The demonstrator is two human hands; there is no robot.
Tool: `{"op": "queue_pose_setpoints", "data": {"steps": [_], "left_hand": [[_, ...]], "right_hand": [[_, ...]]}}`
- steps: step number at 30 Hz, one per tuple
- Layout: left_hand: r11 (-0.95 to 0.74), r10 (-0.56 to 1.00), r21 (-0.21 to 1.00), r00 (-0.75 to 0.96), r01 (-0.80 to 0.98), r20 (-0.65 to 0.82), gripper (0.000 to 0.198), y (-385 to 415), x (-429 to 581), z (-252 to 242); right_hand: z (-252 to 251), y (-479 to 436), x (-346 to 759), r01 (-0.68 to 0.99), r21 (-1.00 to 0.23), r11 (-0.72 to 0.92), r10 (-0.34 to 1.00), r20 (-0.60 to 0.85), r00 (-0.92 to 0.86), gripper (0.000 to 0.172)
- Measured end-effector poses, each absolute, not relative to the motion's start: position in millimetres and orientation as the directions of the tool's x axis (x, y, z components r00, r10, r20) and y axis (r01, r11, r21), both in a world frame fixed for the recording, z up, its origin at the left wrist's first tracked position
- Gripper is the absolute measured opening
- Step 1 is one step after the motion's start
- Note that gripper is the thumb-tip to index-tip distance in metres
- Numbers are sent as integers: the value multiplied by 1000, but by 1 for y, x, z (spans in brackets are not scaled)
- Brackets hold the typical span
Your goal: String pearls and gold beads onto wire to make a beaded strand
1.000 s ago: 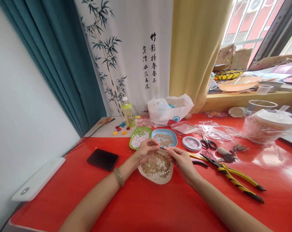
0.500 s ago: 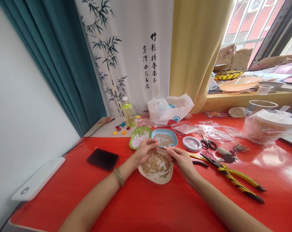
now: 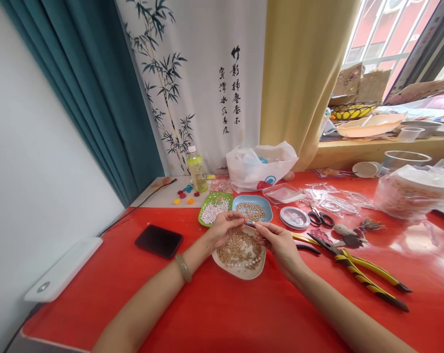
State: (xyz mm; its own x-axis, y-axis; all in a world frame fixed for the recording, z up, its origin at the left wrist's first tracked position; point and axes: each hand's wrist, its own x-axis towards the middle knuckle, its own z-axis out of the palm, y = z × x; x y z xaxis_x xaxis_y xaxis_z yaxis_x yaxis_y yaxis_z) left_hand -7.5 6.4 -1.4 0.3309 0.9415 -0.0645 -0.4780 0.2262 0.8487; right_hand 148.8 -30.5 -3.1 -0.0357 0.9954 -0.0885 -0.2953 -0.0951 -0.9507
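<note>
One small thin piece (image 3: 249,222), too small to identify, is held above the far side of the cream tray (image 3: 241,275) of gold beads (image 3: 231,249), left hand (image 3: 225,229) pinching one end, right hand (image 3: 278,243) pinching the other, fingertips nearly touching. Best done with a light pinch and steady wrists, working low over the tray so any dropped bit should land inside

Phone (image 3: 159,241) left of front tray (image 3: 242,273); pliers (image 3: 360,279) right

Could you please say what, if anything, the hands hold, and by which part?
A tiny item, too small to identify, is seemingly pinched at opposite ends by left fingers and right fingers.
</note>
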Motion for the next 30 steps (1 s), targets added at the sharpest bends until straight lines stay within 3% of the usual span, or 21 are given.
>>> {"op": "queue_pose_setpoints", "data": {"steps": [30], "left_hand": [[231, 947, 852, 308, -470, -87, 25, 10, -8, -5]], "right_hand": [[2, -36, 145, -256, -964, -74, 995, -89, 47, 24]]}}
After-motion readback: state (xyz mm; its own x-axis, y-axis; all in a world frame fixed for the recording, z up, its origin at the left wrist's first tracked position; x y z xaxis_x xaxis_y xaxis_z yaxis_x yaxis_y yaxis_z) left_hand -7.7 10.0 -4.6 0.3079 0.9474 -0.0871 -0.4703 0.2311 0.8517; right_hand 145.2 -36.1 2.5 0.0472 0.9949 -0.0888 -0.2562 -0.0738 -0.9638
